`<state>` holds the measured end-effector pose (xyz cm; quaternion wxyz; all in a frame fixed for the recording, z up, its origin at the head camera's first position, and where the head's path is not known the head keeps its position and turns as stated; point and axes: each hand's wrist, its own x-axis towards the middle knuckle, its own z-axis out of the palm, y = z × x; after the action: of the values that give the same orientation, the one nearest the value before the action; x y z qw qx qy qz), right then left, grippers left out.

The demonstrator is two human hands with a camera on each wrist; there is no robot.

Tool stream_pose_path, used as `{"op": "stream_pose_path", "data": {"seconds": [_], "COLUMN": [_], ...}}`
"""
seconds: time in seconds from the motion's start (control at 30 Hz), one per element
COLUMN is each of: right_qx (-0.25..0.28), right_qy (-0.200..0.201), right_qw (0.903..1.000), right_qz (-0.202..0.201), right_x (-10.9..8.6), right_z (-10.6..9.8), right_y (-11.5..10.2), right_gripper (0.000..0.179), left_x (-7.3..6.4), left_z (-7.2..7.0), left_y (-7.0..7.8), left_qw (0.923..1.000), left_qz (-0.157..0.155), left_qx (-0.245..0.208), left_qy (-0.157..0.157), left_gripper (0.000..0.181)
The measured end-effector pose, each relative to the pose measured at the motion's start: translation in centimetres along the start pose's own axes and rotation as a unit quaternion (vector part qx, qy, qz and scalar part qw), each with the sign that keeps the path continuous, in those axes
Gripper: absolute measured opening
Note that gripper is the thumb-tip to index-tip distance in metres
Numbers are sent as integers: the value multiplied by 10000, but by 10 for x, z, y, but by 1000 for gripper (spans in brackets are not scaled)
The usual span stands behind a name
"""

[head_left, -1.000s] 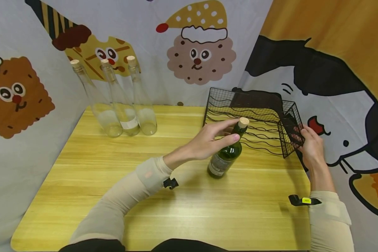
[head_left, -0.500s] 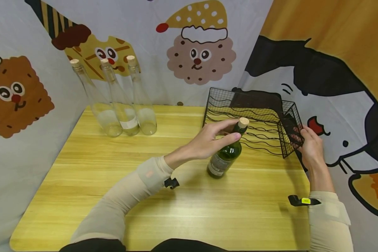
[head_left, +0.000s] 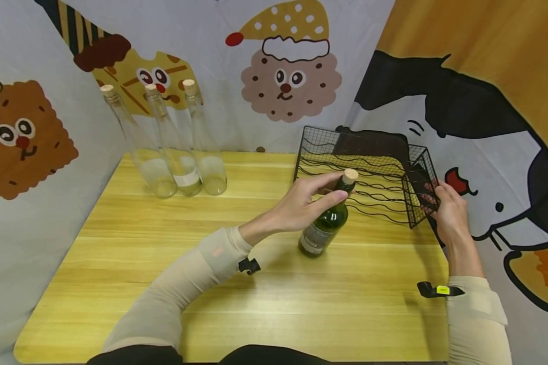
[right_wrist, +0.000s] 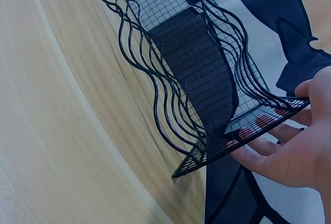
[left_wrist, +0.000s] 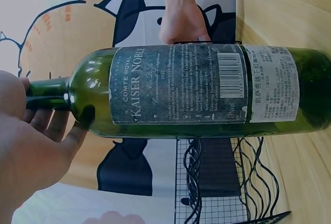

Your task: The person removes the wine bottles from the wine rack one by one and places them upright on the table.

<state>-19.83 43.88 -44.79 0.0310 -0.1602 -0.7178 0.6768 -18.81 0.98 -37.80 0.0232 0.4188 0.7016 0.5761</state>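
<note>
A green wine bottle with a cork and a grey label stands on the table. My left hand holds its neck, thumb on the near side and fingers passing behind, as the left wrist view also shows. Behind and to the right is a black wire wine rack with wavy bars and mesh end panels. At its right end panel, my right hand holds the rack. Several fingertips show through the mesh in the right wrist view, with the thumb by the panel's edge.
Three clear corked glass bottles, a left one, a middle one and a right one, stand at the table's back left. A cartoon-printed curtain borders the wooden table behind and at both sides.
The wine bottle and my left hand have shifted very slightly left. My right hand and the wine rack look the same.
</note>
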Motion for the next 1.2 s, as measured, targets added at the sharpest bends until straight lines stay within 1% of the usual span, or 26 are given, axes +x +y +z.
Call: {"op": "stream_pose_path", "data": {"seconds": [0.1,0.23,0.37,0.47,0.6,0.73,0.83,1.0,1.1,1.2], "right_qx": [-36,-88,21,45,-113,-307,-269,-104,-212,-481], "right_qy": [35,41,2,2,60,98,89,87,131,186], "right_qw": [10000,10000,10000,10000,9999,9994,9995,9999,9996,9984], "right_qz": [22,23,-23,-18,56,145,144,99,135,223], "right_x": [0,0,0,0,-1,-1,-1,-1,0,0], "right_z": [0,0,-1,-2,-3,-3,-3,-4,-3,-1], "right_y": [0,1,2,2,3,2,1,1,0,1], "right_gripper": [68,68,68,68,68,68,68,68,68,67], "left_x": [-1,-2,-4,-7,-11,-14,-16,-19,-23,-25], "left_z": [-2,-8,-17,-27,-43,-61,-75,-96,-108,-119], "left_y": [-1,-1,2,4,5,4,2,-3,-7,-12], "left_qw": [9999,9996,9989,9981,9963,9936,9917,9836,9776,9739], "left_qz": [10,68,105,43,5,8,38,82,-28,-165], "left_qx": [81,136,172,211,304,471,489,606,660,629], "left_qy": [98,248,426,577,800,1025,1189,1696,2001,2173], "left_gripper": [48,44,42,44,45,42,39,33,31,33]}}
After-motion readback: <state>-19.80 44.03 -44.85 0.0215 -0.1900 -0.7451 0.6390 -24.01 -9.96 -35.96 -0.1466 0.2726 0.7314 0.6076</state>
